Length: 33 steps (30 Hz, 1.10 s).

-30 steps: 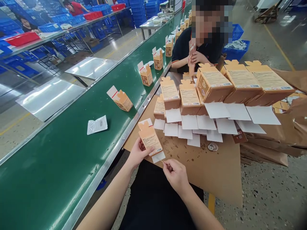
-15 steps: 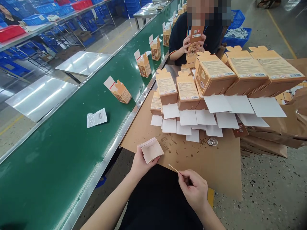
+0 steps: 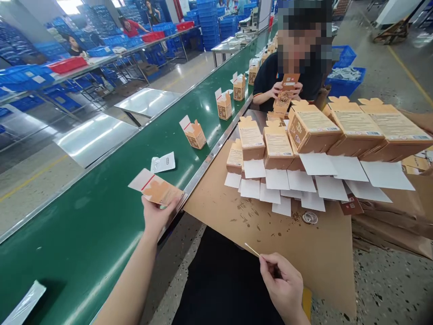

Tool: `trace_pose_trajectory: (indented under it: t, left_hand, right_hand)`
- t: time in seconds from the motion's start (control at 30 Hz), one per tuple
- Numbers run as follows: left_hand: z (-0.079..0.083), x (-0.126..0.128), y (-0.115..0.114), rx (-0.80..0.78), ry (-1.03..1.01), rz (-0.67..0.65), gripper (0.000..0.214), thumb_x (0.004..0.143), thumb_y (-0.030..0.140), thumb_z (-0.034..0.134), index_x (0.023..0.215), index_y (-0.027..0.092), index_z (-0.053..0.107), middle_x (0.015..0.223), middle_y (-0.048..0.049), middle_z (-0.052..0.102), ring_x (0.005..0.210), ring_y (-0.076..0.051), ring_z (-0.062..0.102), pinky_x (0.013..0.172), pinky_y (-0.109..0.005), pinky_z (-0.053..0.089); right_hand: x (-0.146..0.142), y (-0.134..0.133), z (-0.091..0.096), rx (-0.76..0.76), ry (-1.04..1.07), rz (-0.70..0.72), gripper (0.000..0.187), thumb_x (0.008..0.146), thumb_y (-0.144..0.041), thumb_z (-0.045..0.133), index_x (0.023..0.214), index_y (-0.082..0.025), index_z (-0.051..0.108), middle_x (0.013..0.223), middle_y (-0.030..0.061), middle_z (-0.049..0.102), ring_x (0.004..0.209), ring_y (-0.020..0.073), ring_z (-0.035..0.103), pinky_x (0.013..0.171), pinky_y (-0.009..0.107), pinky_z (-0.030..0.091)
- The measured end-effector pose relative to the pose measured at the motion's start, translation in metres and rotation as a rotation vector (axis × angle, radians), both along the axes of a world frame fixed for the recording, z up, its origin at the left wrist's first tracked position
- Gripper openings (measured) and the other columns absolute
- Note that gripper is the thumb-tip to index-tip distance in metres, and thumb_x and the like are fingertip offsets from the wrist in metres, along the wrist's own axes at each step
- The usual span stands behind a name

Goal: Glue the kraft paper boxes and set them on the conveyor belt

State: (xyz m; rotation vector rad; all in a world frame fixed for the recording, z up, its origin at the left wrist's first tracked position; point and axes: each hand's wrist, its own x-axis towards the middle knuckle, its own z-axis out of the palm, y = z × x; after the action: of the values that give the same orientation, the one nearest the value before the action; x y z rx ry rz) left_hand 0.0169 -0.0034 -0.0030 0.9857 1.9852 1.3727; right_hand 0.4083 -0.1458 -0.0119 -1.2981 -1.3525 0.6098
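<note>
My left hand (image 3: 158, 212) grips a small orange-brown carton (image 3: 162, 189) over the near edge of the green conveyor belt (image 3: 81, 216). The carton is tilted, its white flap with a red strip pointing left. Just beyond it a silver-white pouch (image 3: 164, 162) lies on the belt. My right hand (image 3: 282, 280) pinches a thin cotton swab (image 3: 252, 249) above the front of the brown cardboard sheet (image 3: 264, 239), its tip pointing up and left. On that sheet sits a small clear cup (image 3: 310, 218) beside dark spots and smears.
Several stacked cartons (image 3: 318, 131) with white flaps cover the back of the cardboard. Open cartons (image 3: 194, 134) stand along the belt. A co-worker (image 3: 287, 95) across the stack holds a carton. Another pouch (image 3: 25, 304) lies at lower left. The belt has a metal rim (image 3: 199, 174).
My left hand has moved left with the carton, from over the cardboard to the belt. Another pouch has come into view at lower left. My right hand still holds the swab. The view has tilted up.
</note>
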Motion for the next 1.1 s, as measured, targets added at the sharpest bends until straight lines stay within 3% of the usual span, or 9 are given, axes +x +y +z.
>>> trace_pose_trajectory:
  t: [0.1, 0.3, 0.53, 0.67, 0.77, 0.83, 0.9, 0.97, 1.1]
  left_hand:
    - [-0.004, -0.023, 0.009, -0.075, 0.120, 0.052, 0.097, 0.058, 0.046, 0.113, 0.136, 0.027, 0.059, 0.147, -0.0200, 0.078, 0.150, -0.049, 0.071, 0.128, -0.064, 0.056]
    - [-0.016, -0.022, 0.021, -0.100, 0.146, 0.033, 0.097, 0.059, 0.041, 0.111, 0.141, 0.028, 0.061, 0.148, -0.0198, 0.080, 0.148, -0.047, 0.073, 0.126, -0.059, 0.057]
    - [-0.003, -0.023, 0.057, -0.083, 0.117, -0.022, 0.100, 0.057, 0.039, 0.109, 0.143, 0.027, 0.059, 0.148, -0.0188, 0.077, 0.149, -0.045, 0.071, 0.127, -0.058, 0.055]
    - [-0.001, -0.015, 0.035, 0.104, 0.144, 0.049, 0.095, 0.063, 0.047, 0.104, 0.142, 0.028, 0.055, 0.144, -0.0144, 0.070, 0.150, -0.040, 0.066, 0.130, -0.057, 0.051]
    - [-0.004, 0.002, 0.010, 0.325, 0.203, 0.173, 0.067, 0.079, 0.058, 0.089, 0.129, 0.030, 0.055, 0.121, -0.0058, 0.063, 0.126, -0.033, 0.073, 0.117, -0.055, 0.058]
    - [0.002, 0.021, 0.010, 0.406, 0.187, 0.115, 0.052, 0.086, 0.059, 0.082, 0.119, 0.031, 0.055, 0.110, -0.0025, 0.059, 0.107, -0.028, 0.072, 0.106, -0.050, 0.061]
    - [0.019, 0.048, 0.032, 0.436, 0.115, -0.003, 0.045, 0.089, 0.058, 0.080, 0.116, 0.031, 0.057, 0.108, -0.0024, 0.060, 0.102, -0.026, 0.069, 0.103, -0.046, 0.060]
    - [0.044, 0.078, 0.075, 0.428, -0.004, -0.101, 0.040, 0.090, 0.057, 0.077, 0.116, 0.030, 0.061, 0.112, -0.0040, 0.064, 0.107, -0.026, 0.069, 0.104, -0.044, 0.058]
    - [0.102, 0.136, 0.174, 0.159, -0.125, -0.359, 0.049, 0.087, 0.067, 0.073, 0.116, 0.027, 0.072, 0.120, -0.0103, 0.074, 0.119, -0.033, 0.071, 0.102, -0.044, 0.058]
  right_hand:
    - [0.005, 0.001, -0.005, -0.021, -0.009, -0.016, 0.025, 0.107, -0.031, 0.078, 0.083, -0.024, 0.081, 0.062, -0.0010, 0.065, 0.048, 0.0137, 0.060, 0.047, 0.022, 0.054]
    - [0.007, 0.001, -0.017, -0.076, -0.024, -0.032, 0.025, 0.106, -0.035, 0.082, 0.083, -0.025, 0.083, 0.065, 0.0007, 0.069, 0.050, 0.0147, 0.062, 0.050, 0.024, 0.057]
    - [0.014, 0.005, -0.013, -0.098, -0.015, 0.009, 0.032, 0.109, -0.043, 0.079, 0.083, -0.025, 0.083, 0.063, 0.0010, 0.067, 0.050, 0.0144, 0.060, 0.049, 0.024, 0.056]
    - [0.036, -0.003, -0.002, -0.083, -0.007, -0.081, 0.030, 0.106, -0.042, 0.083, 0.082, -0.025, 0.083, 0.064, 0.0011, 0.069, 0.050, 0.0153, 0.063, 0.049, 0.024, 0.057]
    - [0.055, -0.018, 0.001, -0.092, -0.015, -0.274, 0.029, 0.103, -0.046, 0.088, 0.083, -0.025, 0.085, 0.068, 0.0031, 0.074, 0.052, 0.0175, 0.068, 0.052, 0.024, 0.062]
    - [0.065, -0.026, 0.001, -0.091, -0.024, -0.384, 0.030, 0.100, -0.050, 0.091, 0.085, -0.025, 0.087, 0.072, 0.0052, 0.079, 0.053, 0.0199, 0.073, 0.055, 0.026, 0.067]
    - [0.073, -0.027, 0.002, -0.072, -0.032, -0.444, 0.031, 0.099, -0.052, 0.093, 0.086, -0.024, 0.089, 0.073, 0.0060, 0.082, 0.053, 0.0213, 0.075, 0.056, 0.027, 0.069]
    - [0.077, -0.024, 0.007, -0.038, -0.042, -0.447, 0.033, 0.099, -0.054, 0.093, 0.085, -0.024, 0.089, 0.072, 0.0057, 0.082, 0.052, 0.0209, 0.075, 0.055, 0.027, 0.069]
    - [0.077, -0.011, 0.021, 0.060, -0.050, -0.396, 0.034, 0.100, -0.054, 0.093, 0.084, -0.024, 0.088, 0.069, 0.0046, 0.079, 0.049, 0.0188, 0.071, 0.051, 0.026, 0.066]
